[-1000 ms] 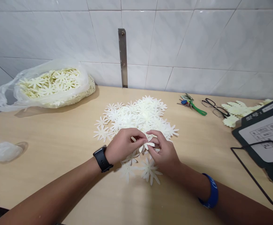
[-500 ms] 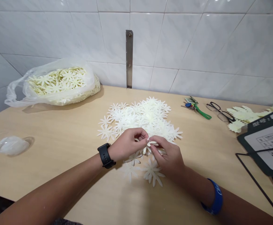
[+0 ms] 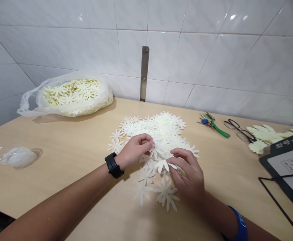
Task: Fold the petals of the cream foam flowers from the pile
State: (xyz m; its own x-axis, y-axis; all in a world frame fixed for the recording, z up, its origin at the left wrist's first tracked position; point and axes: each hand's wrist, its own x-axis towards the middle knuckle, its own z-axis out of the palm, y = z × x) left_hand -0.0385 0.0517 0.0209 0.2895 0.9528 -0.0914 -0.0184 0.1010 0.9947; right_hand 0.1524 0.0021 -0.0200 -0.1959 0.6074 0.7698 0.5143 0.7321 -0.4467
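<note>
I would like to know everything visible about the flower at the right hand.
The flower looks pale cream and thin, with long, narrow, rounded petals; its material may be paper or foam. Its petals fan toward the camera, slightly drooping. The right hand holds its right side between thumb and finger, in front of the flower pile.

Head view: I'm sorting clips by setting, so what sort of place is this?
Probably an indoor workspace, though the exact room is unclear: a light table stands against a tiled wall, with a pile of pale flower cutouts spread on it.
</note>
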